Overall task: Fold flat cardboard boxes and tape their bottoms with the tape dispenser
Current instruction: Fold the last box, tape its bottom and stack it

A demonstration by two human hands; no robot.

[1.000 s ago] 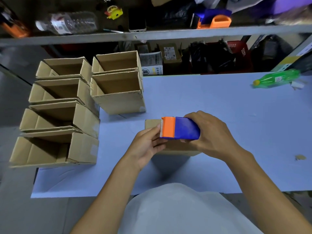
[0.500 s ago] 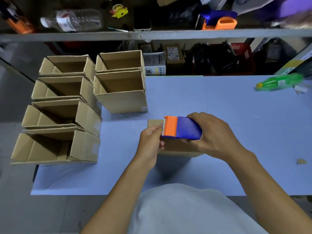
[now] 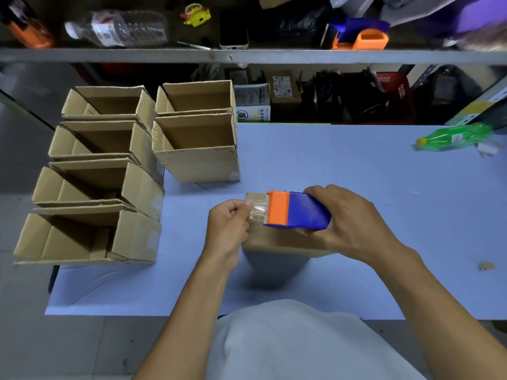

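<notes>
Tape (image 3: 258, 209) now pulled out: L hand (image 3: 229, 224) pinches it.

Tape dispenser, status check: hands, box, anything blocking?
Right hand grips tape dispenser. Left hand pinches tape end at the orange cutter. Both over box, bottom up. Nothing blocking.

Dim, cool light falls from overhead, leaving the counter (image 3: 343, 165) bluish and evenly lit. A soft shadow pools just below the right hand (image 3: 348, 218). The shelf (image 3: 247, 56) beyond the hands lies murky. Straight lines bow toward the edges, and the far corners smear.
</notes>
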